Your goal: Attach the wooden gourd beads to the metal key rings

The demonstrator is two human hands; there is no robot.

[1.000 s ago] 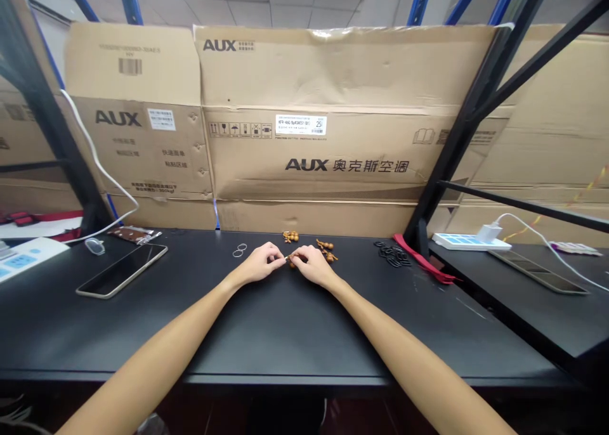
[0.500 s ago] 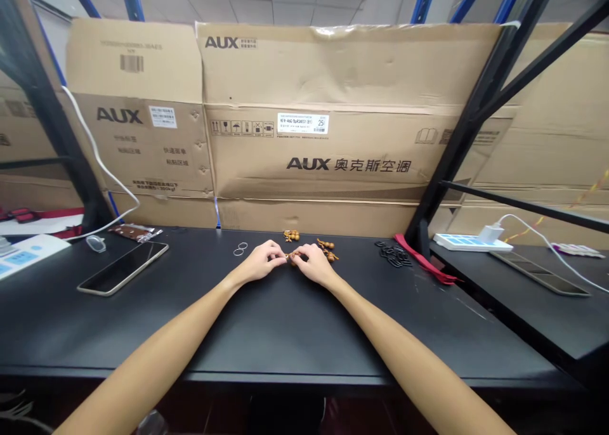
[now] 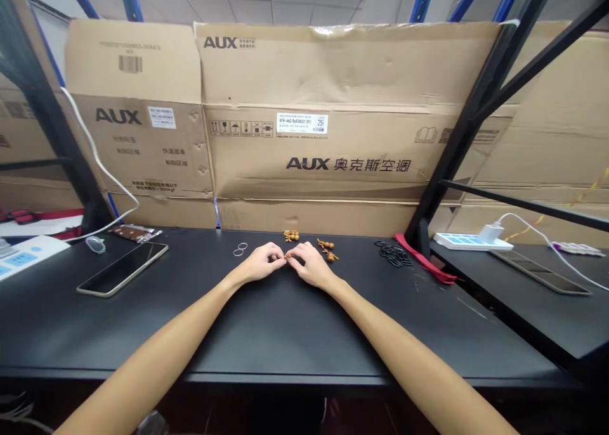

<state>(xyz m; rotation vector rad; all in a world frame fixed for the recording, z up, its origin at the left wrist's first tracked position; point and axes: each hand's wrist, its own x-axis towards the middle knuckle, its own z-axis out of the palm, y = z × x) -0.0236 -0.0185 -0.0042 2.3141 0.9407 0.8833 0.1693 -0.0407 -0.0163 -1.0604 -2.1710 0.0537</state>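
My left hand [image 3: 259, 265] and my right hand [image 3: 309, 265] rest on the black table [image 3: 285, 321], fingertips pinched together on a small brown wooden gourd charm [image 3: 288, 255] between them. Most of the charm is hidden by my fingers. More brown gourd charms lie just beyond: one group [image 3: 291, 235] behind my hands, another [image 3: 327, 250] beside my right hand. Two small metal rings [image 3: 240, 250] lie to the left of my left hand.
A phone [image 3: 122, 269] lies face up at the left, with a white cable and a power strip [image 3: 26, 255] beyond it. Black rings [image 3: 392, 253] and a red strap [image 3: 421, 260] lie at the right. Cardboard boxes [image 3: 333, 118] wall the table's back edge.
My hands have stayed in place; the fingertips have closed in a little more on the charm, hiding more of it.
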